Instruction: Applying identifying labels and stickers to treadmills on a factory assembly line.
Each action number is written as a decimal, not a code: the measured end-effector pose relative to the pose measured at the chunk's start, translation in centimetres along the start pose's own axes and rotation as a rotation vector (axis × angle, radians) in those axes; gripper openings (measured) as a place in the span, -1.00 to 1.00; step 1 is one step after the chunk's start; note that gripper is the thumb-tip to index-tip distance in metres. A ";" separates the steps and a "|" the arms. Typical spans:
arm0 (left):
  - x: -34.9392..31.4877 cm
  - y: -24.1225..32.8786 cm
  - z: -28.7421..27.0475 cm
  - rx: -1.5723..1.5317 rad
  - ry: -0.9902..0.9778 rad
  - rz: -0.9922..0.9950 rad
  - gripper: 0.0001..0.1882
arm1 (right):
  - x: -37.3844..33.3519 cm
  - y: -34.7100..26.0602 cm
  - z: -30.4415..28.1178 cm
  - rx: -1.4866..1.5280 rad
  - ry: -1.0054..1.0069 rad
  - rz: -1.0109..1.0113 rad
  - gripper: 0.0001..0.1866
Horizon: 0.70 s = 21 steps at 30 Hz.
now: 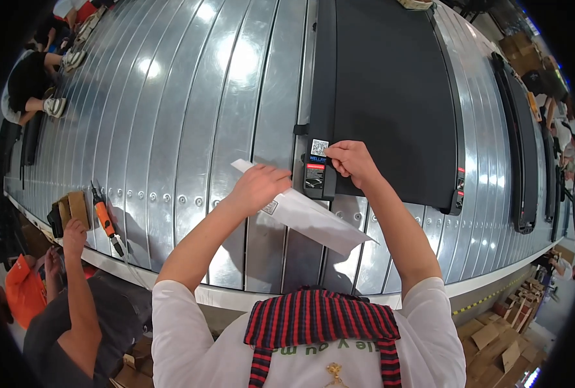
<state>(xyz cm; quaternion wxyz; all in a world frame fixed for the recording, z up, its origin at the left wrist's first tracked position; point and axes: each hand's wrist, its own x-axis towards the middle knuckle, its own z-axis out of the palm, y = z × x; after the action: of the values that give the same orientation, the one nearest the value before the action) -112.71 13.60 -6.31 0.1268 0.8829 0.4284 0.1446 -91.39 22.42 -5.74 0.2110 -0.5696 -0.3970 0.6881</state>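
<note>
My left hand (261, 186) is closed round a folded white sheet (320, 223), which slants down to the right above the slats and carries a small printed square code (270, 207). My right hand (352, 161) is in a pinch, its fingertips at the right edge of a square black-and-white code sticker (320, 147). That sticker is on the black side rail of a treadmill (391, 97), at its near left corner. Just below it, a black-and-red label (314, 174) sits on the same rail. Whether the sticker's edge is lifted or flat is hidden by my fingers.
The treadmill lies on a wide surface of shiny metal slats (190, 123). An orange-and-black power screwdriver (105, 218) lies at the left beside a small brown box (73, 210), near a co-worker's hand (75, 236). Another black treadmill (517, 142) stands at the right. Cardboard (488, 336) lies at the lower right.
</note>
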 end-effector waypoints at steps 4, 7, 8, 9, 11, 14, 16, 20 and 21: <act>1.0 -0.2 -0.3 -0.020 -0.080 0.000 -0.81 | 0.6 -0.1 0.1 -0.038 -0.010 0.021 -0.86; 1.2 -0.2 0.1 -0.029 -0.069 0.013 -0.81 | 0.8 -0.3 0.3 -0.065 -0.013 0.020 -0.85; 1.3 -0.2 0.1 -0.030 -0.070 0.013 -0.81 | 0.9 -0.3 0.4 -0.079 -0.015 0.015 -0.85; 1.3 -0.2 0.2 -0.024 -0.075 0.014 -0.81 | 1.0 -0.3 0.4 -0.079 -0.015 0.016 -0.85; 1.5 -0.2 0.1 -0.018 -0.080 0.015 -0.81 | 1.3 -0.2 0.4 -0.115 -0.011 0.010 -0.85; 1.6 -0.2 0.0 -0.004 -0.121 0.000 -0.81 | 1.1 -0.6 0.7 -0.153 0.000 0.031 -0.85; 1.7 -0.2 0.0 0.002 -0.072 0.019 -0.82 | 1.3 -0.3 0.5 -0.150 0.003 0.028 -0.85; 1.8 -0.3 0.1 0.004 -0.066 0.018 -0.82 | 1.6 0.2 0.5 -0.122 0.007 0.002 -0.86; 1.9 -0.3 0.2 0.004 -0.034 0.023 -0.87 | 1.6 0.2 0.6 -0.121 0.007 0.003 -0.86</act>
<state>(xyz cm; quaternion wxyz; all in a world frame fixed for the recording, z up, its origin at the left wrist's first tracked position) -111.74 15.31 -6.33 0.1305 0.8904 0.4162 0.1304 -92.29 23.28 -6.85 0.1766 -0.5842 -0.4362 0.6612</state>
